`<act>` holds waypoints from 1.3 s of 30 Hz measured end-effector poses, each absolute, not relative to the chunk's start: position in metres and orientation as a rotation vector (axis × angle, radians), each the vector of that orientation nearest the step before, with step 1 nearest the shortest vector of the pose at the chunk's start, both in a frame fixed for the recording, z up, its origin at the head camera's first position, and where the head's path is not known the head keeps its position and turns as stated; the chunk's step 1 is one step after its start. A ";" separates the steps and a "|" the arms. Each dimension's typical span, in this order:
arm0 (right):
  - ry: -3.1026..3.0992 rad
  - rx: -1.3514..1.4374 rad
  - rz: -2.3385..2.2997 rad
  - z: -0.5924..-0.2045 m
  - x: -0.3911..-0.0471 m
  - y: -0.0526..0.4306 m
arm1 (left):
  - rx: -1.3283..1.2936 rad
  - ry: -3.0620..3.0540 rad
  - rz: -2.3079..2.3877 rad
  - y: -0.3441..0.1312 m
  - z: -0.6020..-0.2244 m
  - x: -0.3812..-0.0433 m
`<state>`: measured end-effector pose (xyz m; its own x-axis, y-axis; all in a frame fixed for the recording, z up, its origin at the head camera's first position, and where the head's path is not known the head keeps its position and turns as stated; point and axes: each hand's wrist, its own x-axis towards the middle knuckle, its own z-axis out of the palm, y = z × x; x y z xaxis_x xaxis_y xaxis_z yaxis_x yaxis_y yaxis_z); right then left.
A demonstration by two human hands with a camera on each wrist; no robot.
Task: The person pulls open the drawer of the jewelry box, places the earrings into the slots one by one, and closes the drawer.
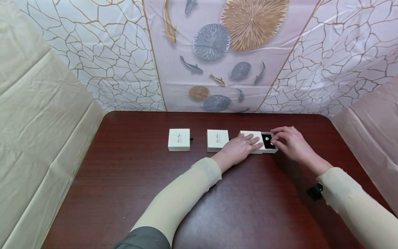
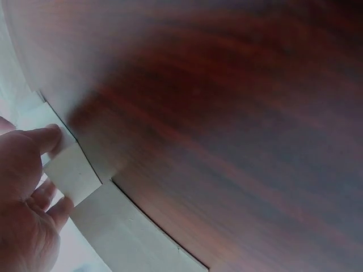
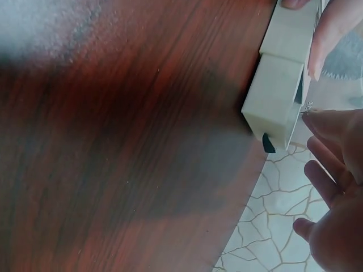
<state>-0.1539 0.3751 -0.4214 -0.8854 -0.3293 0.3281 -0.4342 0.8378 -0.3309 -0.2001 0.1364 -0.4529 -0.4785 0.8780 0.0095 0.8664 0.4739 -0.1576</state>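
Note:
At the right end of a row of white boxes, a drawer-style jewellery box [image 1: 252,136] has its tray [image 1: 269,151] pulled out to the right. One small stud earring [image 1: 267,138] sits on the black insert. Over the tray, my right hand [image 1: 290,141] pinches a small sparkly earring [image 3: 308,106] between thumb and fingertips. My left hand [image 1: 238,148] holds the box's outer sleeve, fingers across its top and a digit against its front side. In the left wrist view, fingertips [image 2: 54,136] touch the white cardboard. Part of the insert is hidden behind my right fingers.
Two closed white boxes stand to the left, a middle box [image 1: 217,139] close to my left wrist and a far-left box [image 1: 179,140] with a black pull tab. All stand on a dark red wooden table [image 1: 124,180]. Patterned cloth [image 1: 124,69] hangs behind it.

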 end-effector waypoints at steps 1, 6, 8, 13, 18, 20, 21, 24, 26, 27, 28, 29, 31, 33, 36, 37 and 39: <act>-2.763 0.585 0.574 -0.422 -0.155 0.376 | -1.555 -2.616 0.198 0.136 -0.453 -0.200; -2.786 0.585 0.542 -0.424 -0.160 0.378 | -1.558 -2.594 0.201 0.137 -0.453 -0.200; -2.795 0.585 0.544 -0.425 -0.161 0.379 | -1.559 -2.588 0.206 0.137 -0.452 -0.201; -2.795 0.604 0.548 -0.427 -0.164 0.379 | -1.561 -2.586 0.214 0.136 -0.451 -0.200; -2.780 0.627 0.532 -0.430 -0.167 0.379 | -1.555 -2.594 0.217 0.136 -0.450 -0.200; -2.776 0.626 0.525 -0.431 -0.167 0.379 | -1.554 -2.598 0.219 0.137 -0.451 -0.200; -2.775 0.624 0.520 -0.432 -0.167 0.379 | -1.554 -2.601 0.220 0.137 -0.450 -0.200; -2.774 0.615 0.513 -0.432 -0.166 0.379 | -1.553 -2.610 0.222 0.138 -0.450 -0.200; -2.775 0.613 0.510 -0.432 -0.165 0.379 | -1.553 -2.617 0.219 0.138 -0.450 -0.200; -2.775 0.614 0.509 -0.432 -0.166 0.379 | -1.551 -2.620 0.220 0.138 -0.450 -0.200; -2.777 0.616 0.507 -0.432 -0.166 0.379 | -1.552 -2.623 0.219 0.138 -0.450 -0.200; -2.779 0.617 0.508 -0.432 -0.166 0.378 | -1.552 -2.627 0.219 0.138 -0.450 -0.200; -2.783 0.619 0.512 -0.432 -0.167 0.378 | -1.554 -2.635 0.212 0.138 -0.451 -0.200; -2.784 0.625 0.515 -0.432 -0.168 0.378 | -1.554 -2.641 0.208 0.138 -0.451 -0.200; -2.787 0.637 0.523 -0.432 -0.169 0.378 | -1.550 -2.641 0.211 0.137 -0.451 -0.200; -2.789 0.643 0.524 -0.432 -0.169 0.378 | -1.549 -2.638 0.214 0.137 -0.451 -0.200; -2.799 0.650 0.527 -0.432 -0.170 0.378 | -1.545 -2.635 0.219 0.137 -0.451 -0.200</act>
